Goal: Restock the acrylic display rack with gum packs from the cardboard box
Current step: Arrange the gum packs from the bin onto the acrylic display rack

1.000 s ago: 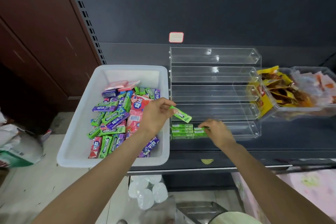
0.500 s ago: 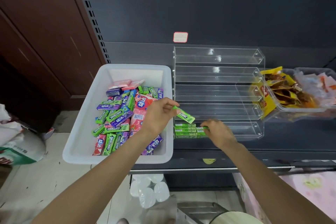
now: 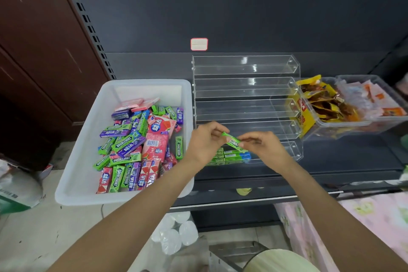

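Observation:
A green Doublemint gum pack (image 3: 232, 141) is held in the air between both hands, just in front of the clear acrylic rack (image 3: 245, 104). My left hand (image 3: 204, 142) pinches its upper left end and my right hand (image 3: 262, 147) pinches its lower right end. On the rack's bottom tier lie several green packs (image 3: 231, 158), partly hidden by my hands. The upper tiers hold nothing. A white plastic bin (image 3: 88, 139) at the left holds several green, purple and pink gum packs (image 3: 134, 143).
Clear tubs of yellow and orange snack packets (image 3: 344, 104) stand right of the rack on the dark shelf. A price tag (image 3: 199, 44) sticks to the back panel. Below the shelf are white rolls in plastic (image 3: 174, 234) and a pink floral cloth (image 3: 364, 223).
My right hand has lifted off the packs on the bottom tier and taken hold of the free end of the green pack that my left hand carries. The view shifted slightly.

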